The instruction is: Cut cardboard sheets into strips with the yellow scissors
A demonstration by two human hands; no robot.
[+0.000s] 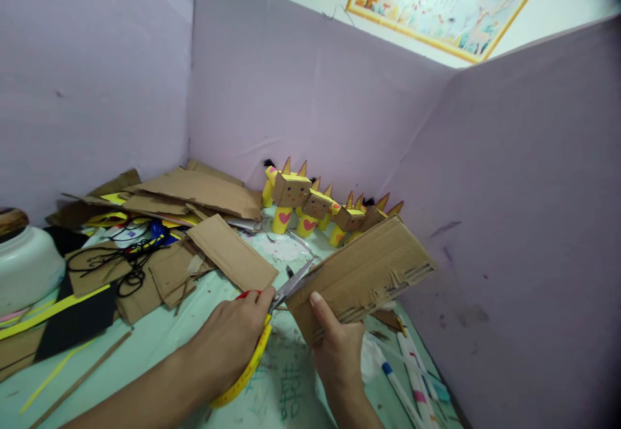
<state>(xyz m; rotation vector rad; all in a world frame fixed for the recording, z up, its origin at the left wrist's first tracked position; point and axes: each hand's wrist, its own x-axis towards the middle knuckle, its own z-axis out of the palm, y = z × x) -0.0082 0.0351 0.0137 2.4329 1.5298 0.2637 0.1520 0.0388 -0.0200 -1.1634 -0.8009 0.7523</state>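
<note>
My left hand (233, 338) is closed round the red handle of the scissors (292, 283), whose blades point up and right at the near left corner of a cardboard piece. A curved yellow band with small marks (247, 374) runs beside this hand. My right hand (337, 351) grips that brown cardboard piece (363, 267), thumb on its upper face, the other fingers mostly hidden. The piece is tilted, and its lower right edge is torn, baring the corrugation. Another flat cardboard rectangle (233, 251) lies left of the scissors.
Yellow figures with cardboard heads (292, 193) stand in a row at the back. Cardboard sheets (194, 189), black cord (130, 280) and a white jar (29, 267) are at left. Markers (417, 384) lie at lower right. Pale purple panels (301, 86) enclose the green table surface (160, 358).
</note>
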